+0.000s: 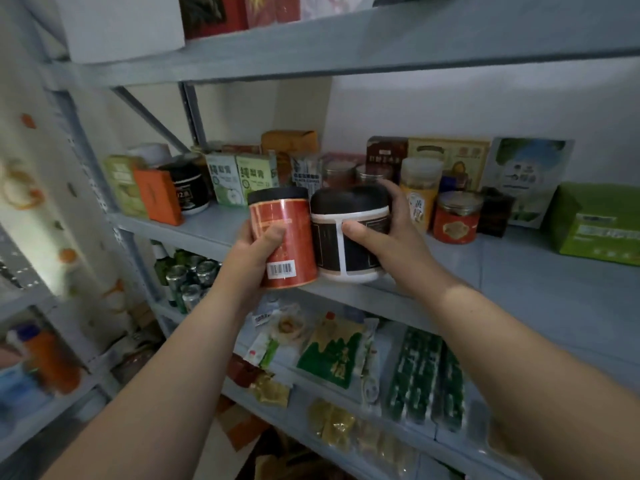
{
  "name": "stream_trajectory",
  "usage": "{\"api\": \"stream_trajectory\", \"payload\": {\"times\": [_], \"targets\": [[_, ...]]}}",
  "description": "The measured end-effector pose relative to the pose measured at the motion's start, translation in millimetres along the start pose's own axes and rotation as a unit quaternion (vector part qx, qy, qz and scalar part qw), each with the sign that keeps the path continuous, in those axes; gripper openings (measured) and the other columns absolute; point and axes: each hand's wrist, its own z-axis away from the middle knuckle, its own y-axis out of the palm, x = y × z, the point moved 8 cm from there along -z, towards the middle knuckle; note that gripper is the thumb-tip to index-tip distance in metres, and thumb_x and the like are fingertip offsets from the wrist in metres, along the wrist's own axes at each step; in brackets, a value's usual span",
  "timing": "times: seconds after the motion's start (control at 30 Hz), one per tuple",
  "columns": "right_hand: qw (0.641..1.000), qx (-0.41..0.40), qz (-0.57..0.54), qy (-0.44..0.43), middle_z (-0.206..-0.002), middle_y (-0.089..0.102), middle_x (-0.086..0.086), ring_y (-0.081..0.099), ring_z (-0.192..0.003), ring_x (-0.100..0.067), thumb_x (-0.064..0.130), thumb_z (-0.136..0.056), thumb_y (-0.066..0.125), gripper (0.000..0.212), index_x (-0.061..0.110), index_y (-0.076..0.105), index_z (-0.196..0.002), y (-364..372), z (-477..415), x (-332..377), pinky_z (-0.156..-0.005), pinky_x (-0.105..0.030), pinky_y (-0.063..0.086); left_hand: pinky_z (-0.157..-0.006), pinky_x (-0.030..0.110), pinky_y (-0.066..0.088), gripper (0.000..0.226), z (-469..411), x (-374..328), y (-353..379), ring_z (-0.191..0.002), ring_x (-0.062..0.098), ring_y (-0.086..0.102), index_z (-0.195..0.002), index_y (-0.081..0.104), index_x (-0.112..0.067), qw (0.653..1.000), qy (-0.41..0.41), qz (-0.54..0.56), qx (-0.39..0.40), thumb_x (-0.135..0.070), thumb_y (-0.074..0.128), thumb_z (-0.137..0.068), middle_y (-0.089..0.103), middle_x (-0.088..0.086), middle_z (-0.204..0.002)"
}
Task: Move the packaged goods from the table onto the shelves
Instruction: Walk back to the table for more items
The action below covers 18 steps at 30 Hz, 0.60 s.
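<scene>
Gripping a red canister (287,216), the left hand (254,251) holds it against the black jar (325,240) clasped by the right hand (388,233), both containers at the front edge of the grey shelf (519,271), ahead of both wrists.

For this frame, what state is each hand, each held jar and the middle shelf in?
left hand: grips red jar.
right hand: grips black jar.
red jar: upright, lid on.
black jar: upright, lid on.
middle shelf: goods along back, front bare.
</scene>
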Motion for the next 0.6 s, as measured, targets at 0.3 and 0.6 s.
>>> {"api": "stream_trajectory", "payload": {"times": [0.3,0.6], "targets": [[0.985,-0.063,0.159,0.018,-0.138,0.045,-0.002,0.052,-0.119,-0.019,0.044,-0.062,0.091,0.097,0.046,0.031,-0.138,18,-64,-47,-0.103,-0.043,0.051,-0.102,0.042,0.05,0.094,-87,17,-19,-0.121,0.012,0.058,-0.153,0.028,-0.032,0.969,0.045,-0.242,-0.003,-0.026,0.086,-0.078,0.053,-0.01,-0.137],[0.93,-0.167,0.323,-0.054,-0.157,0.016,-0.004,0.029,-0.142,-0.028,0.036,-0.076,0.084,0.074,0.03,0.044,-0.138,54,-105,-51,-0.112,-0.031,0.034,-0.11,0.05,0.039,0.083,-176,9,-17,-0.135,0.035,0.036,-0.147,0.036,-0.029,0.824,0.203,-0.529,0.008,-0.036,0.083,-0.079,0.03,0.012,-0.15]]}}
